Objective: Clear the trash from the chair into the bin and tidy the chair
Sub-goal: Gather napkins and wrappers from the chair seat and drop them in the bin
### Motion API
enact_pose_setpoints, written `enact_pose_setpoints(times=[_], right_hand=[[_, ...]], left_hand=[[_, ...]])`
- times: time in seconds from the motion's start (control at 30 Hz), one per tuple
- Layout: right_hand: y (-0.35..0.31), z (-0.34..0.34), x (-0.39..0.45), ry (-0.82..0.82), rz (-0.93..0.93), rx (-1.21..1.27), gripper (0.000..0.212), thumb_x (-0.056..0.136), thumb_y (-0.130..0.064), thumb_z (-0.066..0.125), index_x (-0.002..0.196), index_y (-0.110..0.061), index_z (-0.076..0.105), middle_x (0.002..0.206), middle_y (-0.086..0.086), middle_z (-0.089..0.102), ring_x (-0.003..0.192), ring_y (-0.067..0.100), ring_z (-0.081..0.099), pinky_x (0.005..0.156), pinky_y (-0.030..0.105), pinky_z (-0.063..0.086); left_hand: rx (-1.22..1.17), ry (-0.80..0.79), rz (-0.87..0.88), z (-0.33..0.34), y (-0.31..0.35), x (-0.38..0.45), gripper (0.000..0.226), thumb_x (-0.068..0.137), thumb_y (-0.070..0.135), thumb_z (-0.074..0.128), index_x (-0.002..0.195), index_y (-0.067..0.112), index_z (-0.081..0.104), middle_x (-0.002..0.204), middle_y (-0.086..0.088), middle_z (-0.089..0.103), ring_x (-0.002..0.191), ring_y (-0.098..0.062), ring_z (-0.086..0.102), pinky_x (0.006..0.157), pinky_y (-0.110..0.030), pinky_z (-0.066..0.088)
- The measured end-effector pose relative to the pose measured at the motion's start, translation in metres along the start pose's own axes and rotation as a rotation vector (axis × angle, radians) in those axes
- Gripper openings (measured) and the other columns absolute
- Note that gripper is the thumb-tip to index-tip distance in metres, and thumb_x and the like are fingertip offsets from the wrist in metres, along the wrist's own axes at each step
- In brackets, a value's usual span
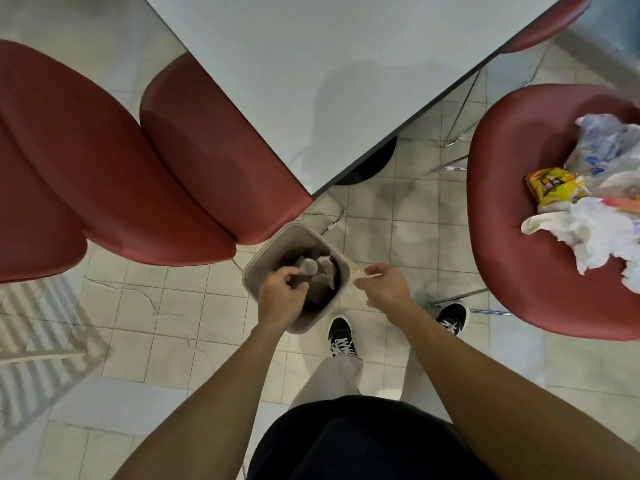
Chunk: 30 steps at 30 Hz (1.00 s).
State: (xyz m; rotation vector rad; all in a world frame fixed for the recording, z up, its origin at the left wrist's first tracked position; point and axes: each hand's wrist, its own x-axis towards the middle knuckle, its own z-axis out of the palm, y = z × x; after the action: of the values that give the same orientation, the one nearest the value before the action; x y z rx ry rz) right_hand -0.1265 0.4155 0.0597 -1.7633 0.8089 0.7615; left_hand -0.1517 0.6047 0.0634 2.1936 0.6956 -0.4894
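Standing at the right of the tiled floor (145,344), a red chair (512,244) is being weighed down at its seat's right edge by trash (595,202): plastic bags, a yellow wrapper, crumpled white paper. Beside the table (311,71) corner, the beige bin (256,268) is being entered by the left hand (282,294), curled round crumpled grey paper (308,266). The right hand (384,285) is being held just beside the rim, fingers loosely curled, holding nothing.

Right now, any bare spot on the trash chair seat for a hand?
Bare red seat along the left and near side of the chair, bordered by its rim and the white tissue. Crowded on the right: yellow wrapper and plastic bags.
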Motion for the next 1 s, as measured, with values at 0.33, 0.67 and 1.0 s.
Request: enact_pose_setpoints(times=[0.33, 0.67, 1.0], right_hand=[[0.028, -0.117, 0.018, 0.125, 0.048, 0.092, 0.030, 0.082, -0.018, 0.071, 0.109, -0.012, 0.060, 0.080, 0.001, 0.059, 0.073, 0.018, 0.058, 0.082, 0.040, 0.056], [0.074, -0.281, 0.063, 0.329, 0.106, 0.214, 0.048, 0.080, -0.020, 0.068, 0.126, -0.015, 0.055, 0.117, 0.005, 0.061, 0.100, 0.024, 0.063, 0.093, 0.035, 0.051], [0.114, -0.405, 0.145, 0.502, 0.107, 0.278, 0.057, 0.078, -0.021, 0.071, 0.132, -0.023, 0.051, 0.115, 0.007, 0.057, 0.087, 0.015, 0.060, 0.072, 0.018, 0.044]], left_hand=[[0.156, -0.175, 0.193, 0.084, 0.101, 0.002, 0.028, 0.083, 0.011, 0.069, 0.111, 0.013, 0.067, 0.105, -0.002, 0.065, 0.098, -0.016, 0.061, 0.085, -0.018, 0.045], [0.268, -0.394, 0.357, 0.228, 0.230, -0.006, 0.037, 0.084, 0.021, 0.069, 0.120, 0.020, 0.062, 0.114, 0.000, 0.062, 0.095, -0.014, 0.060, 0.088, -0.027, 0.050], [0.381, -0.414, 0.412, 0.381, 0.328, 0.020, 0.044, 0.078, 0.021, 0.074, 0.120, 0.023, 0.063, 0.115, -0.003, 0.060, 0.108, -0.018, 0.058, 0.097, -0.037, 0.048]])
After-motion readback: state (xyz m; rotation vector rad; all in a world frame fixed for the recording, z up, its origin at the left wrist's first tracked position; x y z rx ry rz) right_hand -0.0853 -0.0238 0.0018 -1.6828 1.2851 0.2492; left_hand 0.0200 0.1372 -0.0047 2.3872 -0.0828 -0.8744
